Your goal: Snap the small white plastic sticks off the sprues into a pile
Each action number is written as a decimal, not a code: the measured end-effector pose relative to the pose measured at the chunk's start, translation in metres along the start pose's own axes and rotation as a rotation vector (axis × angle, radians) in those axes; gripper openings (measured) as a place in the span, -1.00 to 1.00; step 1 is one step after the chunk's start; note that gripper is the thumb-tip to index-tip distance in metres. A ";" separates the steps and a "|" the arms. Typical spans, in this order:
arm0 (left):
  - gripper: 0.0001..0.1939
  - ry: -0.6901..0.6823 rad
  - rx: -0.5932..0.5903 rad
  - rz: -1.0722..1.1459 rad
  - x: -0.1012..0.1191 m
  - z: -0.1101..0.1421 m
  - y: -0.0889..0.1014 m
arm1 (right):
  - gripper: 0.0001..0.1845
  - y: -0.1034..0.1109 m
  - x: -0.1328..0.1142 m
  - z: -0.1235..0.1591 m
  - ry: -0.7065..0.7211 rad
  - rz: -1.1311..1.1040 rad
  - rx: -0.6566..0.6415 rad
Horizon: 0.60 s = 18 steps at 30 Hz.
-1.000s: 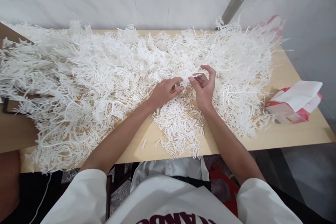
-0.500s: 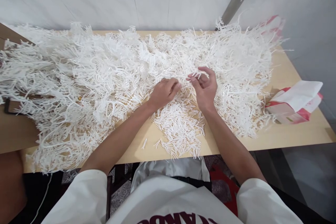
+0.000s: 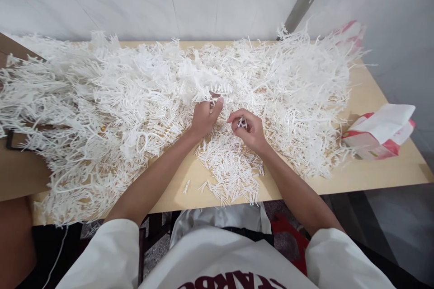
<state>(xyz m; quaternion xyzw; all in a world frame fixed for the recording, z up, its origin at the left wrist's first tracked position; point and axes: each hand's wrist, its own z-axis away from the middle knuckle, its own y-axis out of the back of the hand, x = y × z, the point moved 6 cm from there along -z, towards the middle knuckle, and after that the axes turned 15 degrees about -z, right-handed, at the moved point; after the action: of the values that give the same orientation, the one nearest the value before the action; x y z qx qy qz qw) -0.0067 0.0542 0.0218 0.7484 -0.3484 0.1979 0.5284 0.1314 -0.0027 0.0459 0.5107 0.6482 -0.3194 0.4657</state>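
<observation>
My left hand point(image 3: 204, 118) is closed, thumb on top, on a white branched plastic strip point(image 3: 219, 87) with a row of short prongs. The strip lies against the big tangled heap behind it, so its far end cannot be made out. Just to the right, my right hand point(image 3: 252, 132) is curled around a few small white plastic sticks point(image 3: 242, 122) that show between thumb and fingers. Below both hands a pile of loose short white sticks point(image 3: 233, 167) spreads toward the table's front edge.
Tangled white branched plastic point(image 3: 111, 95) covers the left of the wooden table point(image 3: 379, 171), and another heap point(image 3: 312, 72) the right. A pink-and-white tissue pack point(image 3: 378, 135) stands at right. A cardboard box point(image 3: 23, 167) is at left. A tiled wall point(image 3: 142, 4) rises behind.
My right hand has come down and left, its fingers curling round small sticks. My left hand has shifted slightly up and left and now has the pronged strip in its grip.
</observation>
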 end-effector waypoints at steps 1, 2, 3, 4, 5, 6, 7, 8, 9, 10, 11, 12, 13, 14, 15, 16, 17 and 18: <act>-0.51 -0.003 0.002 -0.020 0.000 0.002 0.000 | -0.77 0.001 0.001 -0.001 -0.024 0.000 0.020; -0.51 -0.013 -0.003 -0.025 0.001 0.003 0.000 | -0.77 0.004 0.004 -0.001 -0.058 0.008 0.056; -0.51 -0.033 -0.015 -0.014 0.002 0.005 -0.001 | -0.78 0.007 0.008 -0.003 -0.099 0.030 0.104; -0.53 -0.060 -0.028 0.009 0.003 0.006 -0.003 | -0.80 0.010 0.012 -0.004 -0.139 0.066 0.153; -0.55 -0.090 -0.045 0.034 0.004 0.008 -0.004 | -0.81 0.013 0.016 -0.005 -0.175 0.116 0.189; -0.57 -0.115 -0.060 0.055 0.005 0.009 -0.005 | -0.78 0.015 0.019 -0.006 -0.203 0.177 0.203; -0.58 -0.131 -0.074 0.066 0.006 0.010 -0.007 | -0.74 0.015 0.021 -0.007 -0.222 0.235 0.188; -0.59 -0.135 -0.089 0.071 0.005 0.011 -0.008 | -0.70 0.013 0.023 -0.009 -0.232 0.281 0.149; -0.59 -0.126 -0.102 0.076 0.004 0.011 -0.009 | -0.66 0.010 0.023 -0.010 -0.232 0.307 0.100; -0.58 -0.107 -0.110 0.089 0.002 0.010 -0.010 | -0.63 0.007 0.022 -0.010 -0.222 0.313 0.060; -0.57 -0.082 -0.111 0.111 0.000 0.009 -0.011 | -0.62 0.005 0.020 -0.010 -0.207 0.307 0.037; -0.57 -0.057 -0.103 0.146 -0.002 0.007 -0.010 | -0.63 0.004 0.018 -0.010 -0.192 0.300 0.034; -0.57 -0.038 -0.091 0.186 -0.003 0.005 -0.009 | -0.65 0.005 0.016 -0.011 -0.178 0.306 0.047; -0.56 -0.024 -0.072 0.225 -0.005 0.003 -0.008 | -0.66 0.006 0.014 -0.011 -0.165 0.330 0.067; -0.53 -0.018 -0.052 0.253 -0.006 0.001 -0.006 | -0.66 0.006 0.014 -0.011 -0.155 0.364 0.078; -0.51 -0.017 -0.038 0.265 -0.007 -0.001 -0.005 | -0.67 0.006 0.014 -0.011 -0.146 0.396 0.073; -0.51 -0.018 -0.027 0.263 -0.007 -0.003 -0.004 | -0.67 0.005 0.015 -0.011 -0.134 0.417 0.047; -0.52 -0.021 -0.022 0.254 -0.008 -0.004 -0.004 | -0.67 0.003 0.017 -0.011 -0.121 0.421 0.010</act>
<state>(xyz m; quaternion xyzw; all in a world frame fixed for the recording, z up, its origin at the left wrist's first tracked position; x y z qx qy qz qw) -0.0091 0.0612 0.0157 0.6947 -0.4480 0.2514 0.5035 0.1308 0.0147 0.0340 0.6170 0.4965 -0.2485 0.5578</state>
